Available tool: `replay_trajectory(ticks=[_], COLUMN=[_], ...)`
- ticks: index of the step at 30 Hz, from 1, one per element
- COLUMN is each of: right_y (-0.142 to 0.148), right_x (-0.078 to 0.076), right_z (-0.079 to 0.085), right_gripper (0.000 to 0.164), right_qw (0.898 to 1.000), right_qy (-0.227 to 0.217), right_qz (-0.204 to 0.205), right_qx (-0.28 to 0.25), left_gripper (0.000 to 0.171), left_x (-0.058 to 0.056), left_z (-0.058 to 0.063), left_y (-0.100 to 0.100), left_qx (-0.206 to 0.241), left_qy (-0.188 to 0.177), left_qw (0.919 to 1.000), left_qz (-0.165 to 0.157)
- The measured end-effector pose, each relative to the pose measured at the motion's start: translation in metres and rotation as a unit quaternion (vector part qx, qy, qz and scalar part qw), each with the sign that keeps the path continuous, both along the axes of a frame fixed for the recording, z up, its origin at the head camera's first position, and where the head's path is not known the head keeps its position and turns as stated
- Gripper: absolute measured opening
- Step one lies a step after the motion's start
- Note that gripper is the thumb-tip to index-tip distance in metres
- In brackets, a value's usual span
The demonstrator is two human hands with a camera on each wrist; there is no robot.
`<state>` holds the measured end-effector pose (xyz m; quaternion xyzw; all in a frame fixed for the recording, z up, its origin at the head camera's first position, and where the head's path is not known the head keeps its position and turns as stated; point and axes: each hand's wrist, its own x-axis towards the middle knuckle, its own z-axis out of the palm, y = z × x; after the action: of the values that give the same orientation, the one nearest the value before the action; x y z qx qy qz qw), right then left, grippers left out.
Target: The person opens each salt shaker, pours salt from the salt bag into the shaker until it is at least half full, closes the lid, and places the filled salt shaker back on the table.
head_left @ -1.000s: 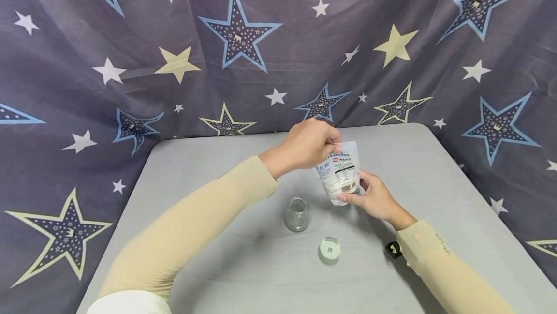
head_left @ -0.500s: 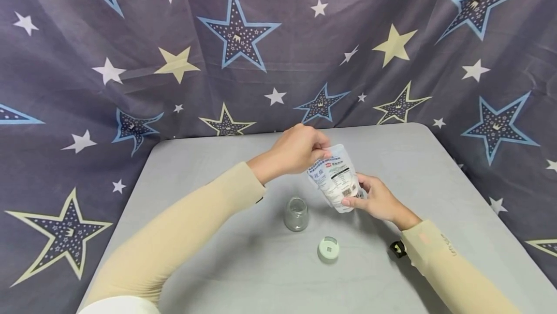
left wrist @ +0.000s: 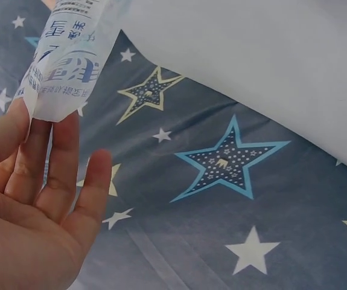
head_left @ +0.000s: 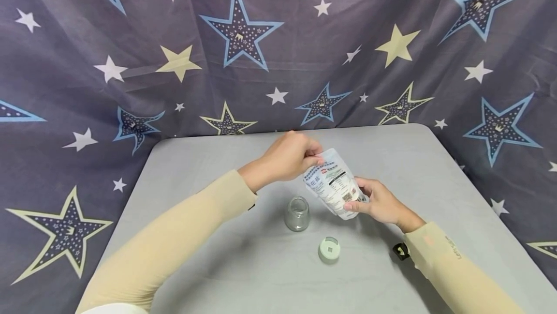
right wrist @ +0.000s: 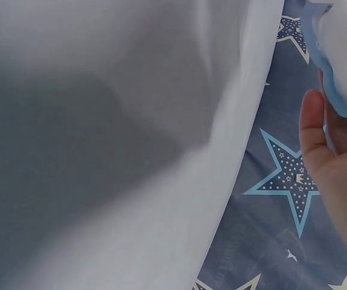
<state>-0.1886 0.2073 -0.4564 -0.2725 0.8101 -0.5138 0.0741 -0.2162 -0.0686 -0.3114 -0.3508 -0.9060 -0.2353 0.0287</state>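
A white printed pouch [head_left: 334,186] with blue lettering is held tilted above the table, its top leaning left. My left hand [head_left: 289,157] pinches its upper edge between thumb and fingers, as the left wrist view also shows at the corner of the pouch [left wrist: 70,66]. Lower down, my right hand [head_left: 378,201] grips the pouch's bottom right part, thumb on the printed face. White contents show through the pouch [right wrist: 345,54] in the right wrist view. Just left of and below the pouch stands an uncovered glass jar [head_left: 298,214]. A pale green lid [head_left: 329,250] lies in front of it.
The grey-covered table [head_left: 209,265] reaches back to a dark curtain [head_left: 278,62] printed with stars. A small black object [head_left: 401,251] is at the right wrist, by the sleeve cuff.
The pouch has tipped further left and come lower, nearer the jar. My left hand has moved left and down with its top edge; my right hand has shifted slightly down. Jar and lid stay put.
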Motion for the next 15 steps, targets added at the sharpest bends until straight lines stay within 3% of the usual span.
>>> replay_trajectory(ticks=[15], right_y=[0.005], right_x=[0.004], right_z=[-0.005], right_gripper=[0.034], right_qw=[1.000], right_qy=[-0.012], right_qz=[0.012], right_qx=[-0.003], left_gripper=[0.010], left_x=[0.006], left_z=[-0.017], left_y=[-0.023], left_qx=[-0.003], left_qy=[-0.058], left_qw=[0.9983], left_qz=[-0.010])
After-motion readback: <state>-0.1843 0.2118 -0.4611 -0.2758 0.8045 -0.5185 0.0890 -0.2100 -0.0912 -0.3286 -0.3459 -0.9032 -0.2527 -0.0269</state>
